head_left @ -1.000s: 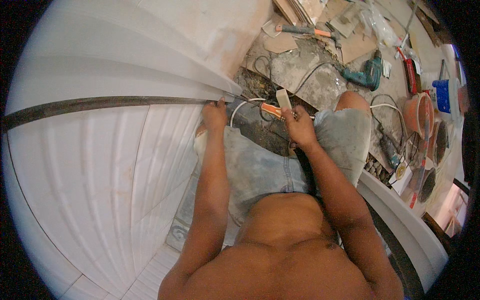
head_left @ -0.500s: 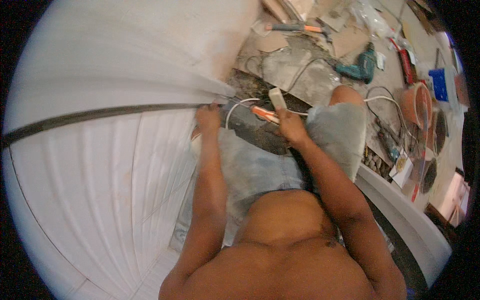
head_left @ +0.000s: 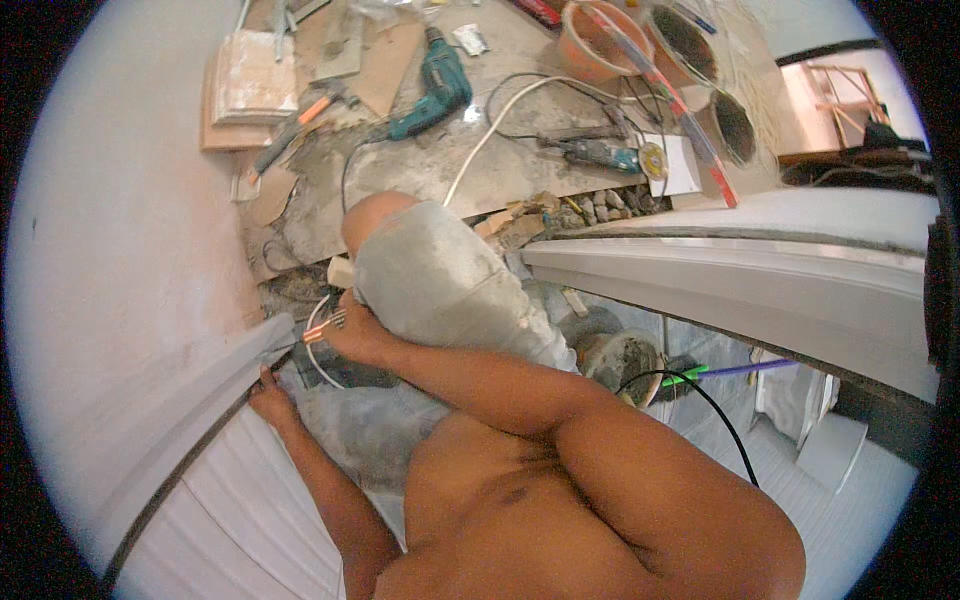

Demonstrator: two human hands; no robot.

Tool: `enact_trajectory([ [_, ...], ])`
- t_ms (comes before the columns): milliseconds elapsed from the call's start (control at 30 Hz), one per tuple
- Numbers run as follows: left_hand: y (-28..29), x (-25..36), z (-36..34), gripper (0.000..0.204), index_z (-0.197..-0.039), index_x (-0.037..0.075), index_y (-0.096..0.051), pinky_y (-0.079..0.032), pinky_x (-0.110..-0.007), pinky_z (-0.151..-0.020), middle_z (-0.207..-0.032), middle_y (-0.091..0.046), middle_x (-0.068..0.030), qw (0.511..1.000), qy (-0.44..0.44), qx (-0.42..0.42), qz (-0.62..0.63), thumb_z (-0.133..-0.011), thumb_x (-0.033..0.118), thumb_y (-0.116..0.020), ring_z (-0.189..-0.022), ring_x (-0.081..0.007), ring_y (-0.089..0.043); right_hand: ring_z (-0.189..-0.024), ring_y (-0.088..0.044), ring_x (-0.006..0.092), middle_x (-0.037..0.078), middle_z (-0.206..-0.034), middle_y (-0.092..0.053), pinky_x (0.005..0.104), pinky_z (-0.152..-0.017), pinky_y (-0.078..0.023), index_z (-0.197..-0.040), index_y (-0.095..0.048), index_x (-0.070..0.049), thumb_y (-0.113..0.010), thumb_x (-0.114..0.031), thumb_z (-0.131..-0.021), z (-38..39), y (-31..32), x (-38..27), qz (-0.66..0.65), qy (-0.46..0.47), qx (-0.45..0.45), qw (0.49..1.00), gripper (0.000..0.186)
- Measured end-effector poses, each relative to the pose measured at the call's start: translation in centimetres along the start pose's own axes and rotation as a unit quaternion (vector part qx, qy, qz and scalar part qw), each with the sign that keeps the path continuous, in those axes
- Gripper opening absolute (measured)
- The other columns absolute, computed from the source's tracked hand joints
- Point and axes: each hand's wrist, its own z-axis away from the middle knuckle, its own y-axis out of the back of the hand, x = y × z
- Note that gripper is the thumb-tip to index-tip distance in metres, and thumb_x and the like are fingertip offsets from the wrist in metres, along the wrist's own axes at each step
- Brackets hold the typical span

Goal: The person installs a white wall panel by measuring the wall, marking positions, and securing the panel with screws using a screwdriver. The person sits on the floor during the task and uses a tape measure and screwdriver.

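Note:
My right hand (head_left: 360, 330) is closed around the orange-and-white handle (head_left: 318, 330) of a tool. Its thin metal end reaches toward the corner of a pale ledge (head_left: 265, 345), and I cannot make out its exact kind. A cream block (head_left: 340, 272) shows just beyond the fingers; whether the hand holds it is unclear. Lower left, my left hand (head_left: 274, 400) rests against the dark gap under the ledge, one finger stretched up and the others partly hidden. A white cable (head_left: 312, 352) loops beside the tool, above a dark hollow.
Beyond my bent knee lie a green drill (head_left: 435, 90), a hammer (head_left: 295, 130) and an angle grinder (head_left: 600, 155) with cords. Buckets, including an orange one (head_left: 600, 45), stand far right near a red level (head_left: 690, 130). A white sill (head_left: 720, 285) crosses the right side.
The view has swung to the right, showing the sill and the buckets more fully. My right hand still holds the orange-handled tool, and my left hand stays by the ledge.

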Motion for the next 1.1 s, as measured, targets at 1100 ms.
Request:
enact_trajectory([
  [1100, 1.2, 1.6, 1.5, 0.036, -0.103, -0.008, -0.067, -0.046, -0.042, -0.093, -0.105, -0.068, -0.0267, 1.0, -0.005, 0.019, 0.013, -0.089, 0.024, -0.064, -0.101, -0.0411, -0.062, -0.094, -0.067, 0.0358, 0.027, -0.107, -0.064, 0.0438, -0.082, -0.052, -0.111, -0.06, 0.002, -0.065, -0.04, -0.088, -2.4, 0.6, 0.7, 0.055, 0.013, -0.049, 0.997, 0.048],
])
